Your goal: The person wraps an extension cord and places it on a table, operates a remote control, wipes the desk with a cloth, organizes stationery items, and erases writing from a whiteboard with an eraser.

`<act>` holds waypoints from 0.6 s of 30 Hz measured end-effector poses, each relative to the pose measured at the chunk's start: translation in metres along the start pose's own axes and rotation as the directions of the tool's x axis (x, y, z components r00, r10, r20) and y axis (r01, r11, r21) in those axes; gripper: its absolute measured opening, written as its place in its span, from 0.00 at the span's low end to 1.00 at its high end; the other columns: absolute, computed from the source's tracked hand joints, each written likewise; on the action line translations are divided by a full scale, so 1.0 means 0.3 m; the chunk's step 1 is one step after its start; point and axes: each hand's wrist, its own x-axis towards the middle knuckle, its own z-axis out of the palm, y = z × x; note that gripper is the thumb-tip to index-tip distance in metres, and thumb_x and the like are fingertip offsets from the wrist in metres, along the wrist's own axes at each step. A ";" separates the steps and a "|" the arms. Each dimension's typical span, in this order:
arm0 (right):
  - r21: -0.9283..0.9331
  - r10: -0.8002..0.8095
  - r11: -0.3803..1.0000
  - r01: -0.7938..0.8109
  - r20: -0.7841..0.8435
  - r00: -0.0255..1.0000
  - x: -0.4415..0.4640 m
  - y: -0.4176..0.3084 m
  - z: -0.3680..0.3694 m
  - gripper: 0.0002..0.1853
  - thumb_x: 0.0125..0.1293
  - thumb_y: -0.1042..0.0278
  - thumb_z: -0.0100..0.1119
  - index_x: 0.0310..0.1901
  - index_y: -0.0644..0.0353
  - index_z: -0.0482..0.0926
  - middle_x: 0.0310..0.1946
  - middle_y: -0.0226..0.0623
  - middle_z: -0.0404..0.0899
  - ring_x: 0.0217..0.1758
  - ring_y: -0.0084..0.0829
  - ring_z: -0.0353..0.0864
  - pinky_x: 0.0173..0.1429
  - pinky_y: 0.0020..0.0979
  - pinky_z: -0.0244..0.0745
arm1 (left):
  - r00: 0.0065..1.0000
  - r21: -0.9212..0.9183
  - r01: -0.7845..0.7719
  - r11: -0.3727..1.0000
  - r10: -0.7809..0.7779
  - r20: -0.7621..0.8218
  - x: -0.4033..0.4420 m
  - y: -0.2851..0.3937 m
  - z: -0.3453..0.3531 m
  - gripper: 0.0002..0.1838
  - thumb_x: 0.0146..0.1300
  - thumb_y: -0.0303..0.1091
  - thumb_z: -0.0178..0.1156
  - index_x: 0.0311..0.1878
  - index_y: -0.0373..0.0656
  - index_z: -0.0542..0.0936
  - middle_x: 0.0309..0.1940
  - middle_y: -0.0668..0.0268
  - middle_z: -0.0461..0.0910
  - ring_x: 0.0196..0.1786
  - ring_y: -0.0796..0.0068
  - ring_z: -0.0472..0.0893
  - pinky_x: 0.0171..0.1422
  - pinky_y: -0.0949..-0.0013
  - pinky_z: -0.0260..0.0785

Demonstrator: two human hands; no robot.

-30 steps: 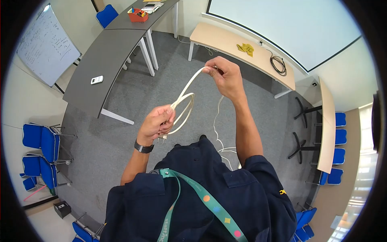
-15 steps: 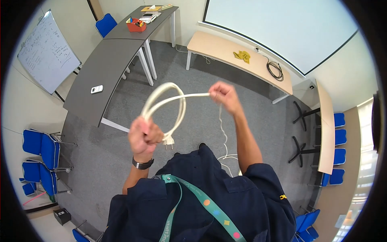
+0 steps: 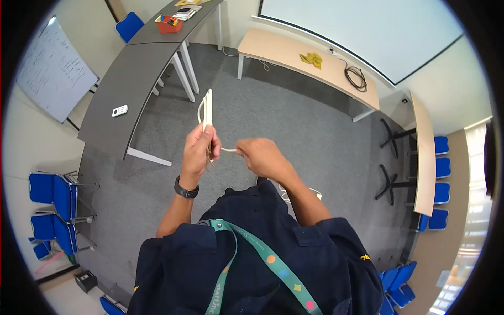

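White power cord (image 3: 209, 109) stands looped above the left hand (image 3: 199, 148), closed around it, while the right hand (image 3: 261, 157), fingers curled, pinches its running length over gray carpet (image 3: 325, 139); beyond, a yellow cloth (image 3: 311, 60) and coiled black cable (image 3: 361, 86) lie on a pale tabletop (image 3: 278, 51).

Grey floor (image 3: 131, 210) under you, white cord (image 3: 285, 196) on it, pale table (image 3: 273, 47) ahead bearing yellow cloth (image 3: 312, 59), coiled black cable (image 3: 362, 85)

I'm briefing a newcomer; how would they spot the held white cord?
Over the grey floor, find the left hand and right hand. Both grip the white cord, looped upward from the left; unlike the coiled black cable, it's hand-held.
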 end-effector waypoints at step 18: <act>0.197 -0.240 0.955 0.220 0.081 0.967 0.044 -0.032 -0.265 0.17 0.56 0.63 0.73 0.34 0.59 0.71 0.21 0.38 0.75 0.26 0.39 0.77 0.30 0.37 0.67 | 0.851 0.447 0.094 0.889 -0.305 0.427 -0.099 0.042 -0.056 0.17 0.67 0.48 0.63 0.38 0.42 0.78 0.22 0.78 0.71 0.25 0.87 0.67 0.26 0.78 0.59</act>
